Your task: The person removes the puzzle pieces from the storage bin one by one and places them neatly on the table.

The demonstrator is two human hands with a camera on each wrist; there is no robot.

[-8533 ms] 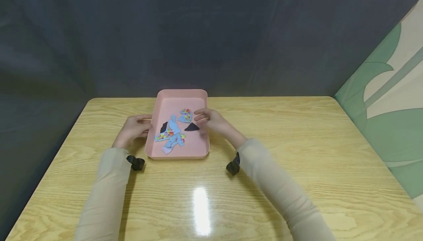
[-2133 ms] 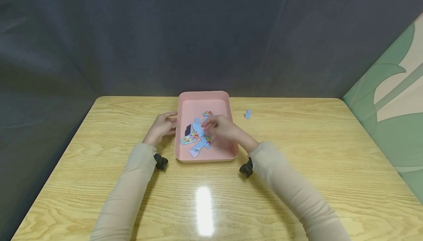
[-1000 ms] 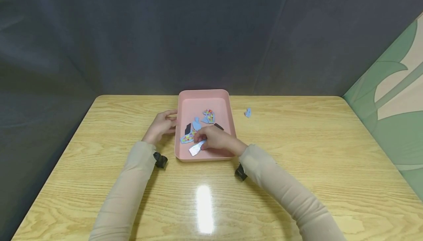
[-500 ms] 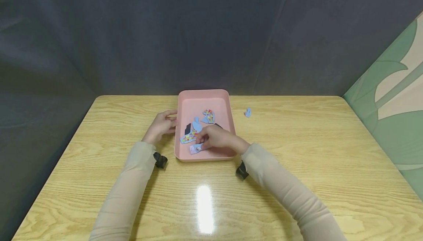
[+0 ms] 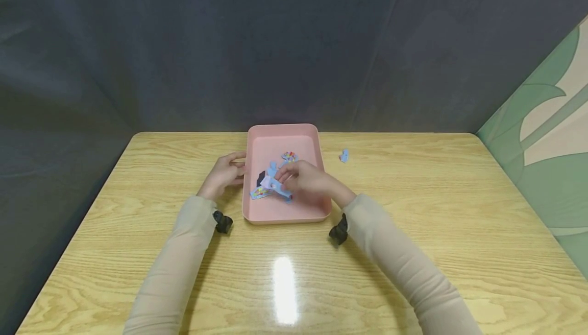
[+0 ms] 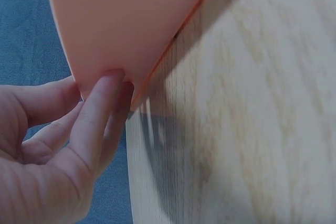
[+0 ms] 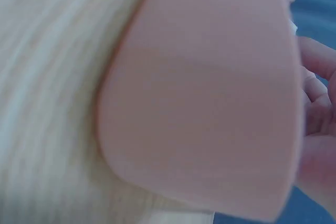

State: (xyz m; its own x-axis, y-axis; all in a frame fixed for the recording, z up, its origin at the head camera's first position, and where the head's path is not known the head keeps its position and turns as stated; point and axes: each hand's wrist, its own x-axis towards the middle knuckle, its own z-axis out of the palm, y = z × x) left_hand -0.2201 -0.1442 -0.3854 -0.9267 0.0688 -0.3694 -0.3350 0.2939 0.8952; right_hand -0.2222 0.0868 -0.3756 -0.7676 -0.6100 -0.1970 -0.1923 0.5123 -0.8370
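Observation:
A pink tray (image 5: 287,215) lies on the wooden table with several flat cut-out pieces in it. My left hand (image 5: 222,175) stays at the tray's left side; in the left wrist view its fingers (image 6: 113,80) touch the outer wall. Over the tray is my right hand (image 5: 310,179), slightly blurred, thumb and fingers apart. Just under its fingertips a light-blue piece with a pale pink end (image 5: 267,182) lies slanted across other pieces. Around it are a black piece (image 5: 261,177), a multicoloured piece (image 5: 258,193) and another multicoloured piece (image 5: 289,156). The tray wall hides much of the right hand in the right wrist view.
A small light-blue piece (image 5: 344,156) lies on the table (image 5: 390,197) to the right of the tray. A dark curtain (image 5: 294,49) hangs behind the table, and a green-and-cream patterned panel (image 5: 551,171) stands at the right.
Since half a second ago, the right hand has moved up the tray and its fingers have parted. The pink-ended piece has turned and shifted up. The left hand has not moved.

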